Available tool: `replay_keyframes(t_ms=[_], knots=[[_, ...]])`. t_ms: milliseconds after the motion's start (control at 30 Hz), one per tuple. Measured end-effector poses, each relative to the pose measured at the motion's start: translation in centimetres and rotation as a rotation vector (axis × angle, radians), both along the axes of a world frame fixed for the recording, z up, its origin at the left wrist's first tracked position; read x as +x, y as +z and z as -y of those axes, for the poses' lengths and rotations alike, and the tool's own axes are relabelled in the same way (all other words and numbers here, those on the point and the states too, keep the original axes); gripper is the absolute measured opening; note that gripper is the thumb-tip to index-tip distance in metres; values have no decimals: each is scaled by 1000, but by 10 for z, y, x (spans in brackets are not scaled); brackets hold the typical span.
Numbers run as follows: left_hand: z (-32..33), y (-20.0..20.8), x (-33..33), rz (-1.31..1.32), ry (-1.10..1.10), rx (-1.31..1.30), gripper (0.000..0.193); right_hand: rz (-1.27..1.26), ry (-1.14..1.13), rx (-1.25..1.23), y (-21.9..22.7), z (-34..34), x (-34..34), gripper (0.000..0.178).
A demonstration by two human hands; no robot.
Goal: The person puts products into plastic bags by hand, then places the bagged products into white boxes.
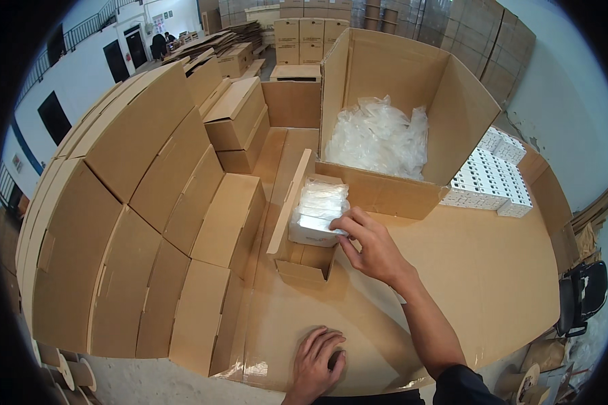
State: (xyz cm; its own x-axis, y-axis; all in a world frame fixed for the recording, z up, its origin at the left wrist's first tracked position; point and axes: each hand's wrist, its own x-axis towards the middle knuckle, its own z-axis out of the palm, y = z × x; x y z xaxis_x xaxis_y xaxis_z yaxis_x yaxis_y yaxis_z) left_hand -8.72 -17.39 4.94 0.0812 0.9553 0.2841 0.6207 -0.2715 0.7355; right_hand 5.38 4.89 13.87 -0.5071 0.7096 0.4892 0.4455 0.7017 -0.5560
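Observation:
An open narrow cardboard carton (302, 271) stands on the cardboard-covered table, its long flap raised on the left. Inside it is a row of white packets in clear plastic (323, 196), filling the far part; the near end shows bare cardboard. My right hand (368, 246) reaches in from the right and pinches the top edge of the nearest plastic-wrapped white box (311, 234). At the table's near edge, my left hand (319, 358) rests on the cardboard, fingers loosely bent, thumb apart, with nothing in it.
Closed brown cartons (145, 175) are stacked along the left. Behind the small carton stands a big open box (392, 189) holding clear plastic bags (382, 135). Rows of small white boxes (490, 179) sit at the right. A black chair (583, 297) stands beyond the right edge.

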Motion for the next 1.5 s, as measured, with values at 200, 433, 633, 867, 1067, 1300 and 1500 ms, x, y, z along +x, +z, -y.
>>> replay_keyframes(t_ms=[200, 433, 633, 867, 1067, 1300, 1500], knots=[[1, -4, -1, 3, 2, 5, 29, 159, -73, 2, -8, -2, -12, 29], [0, -4, 0, 14, 21, -1, 28, 276, -156, -5, -10, -5, -26, 27], [-3, -4, 3, -21, 31, -4, 29, 346, -248, 26, -15, -2, -42, 22], [-19, 2, 16, -134, -55, -23, 35, 289, -260, -1, -33, 2, -44, 34], [-67, -3, 50, -193, -171, 49, 46, -105, -152, -64, -29, 12, 8, 34], [-136, -4, 90, -190, -202, 172, 45, -75, -236, -145, -43, 8, 130, 39], [-188, -9, 109, -185, -147, 222, 39, -73, -460, -158, -37, 1, 245, 38]])
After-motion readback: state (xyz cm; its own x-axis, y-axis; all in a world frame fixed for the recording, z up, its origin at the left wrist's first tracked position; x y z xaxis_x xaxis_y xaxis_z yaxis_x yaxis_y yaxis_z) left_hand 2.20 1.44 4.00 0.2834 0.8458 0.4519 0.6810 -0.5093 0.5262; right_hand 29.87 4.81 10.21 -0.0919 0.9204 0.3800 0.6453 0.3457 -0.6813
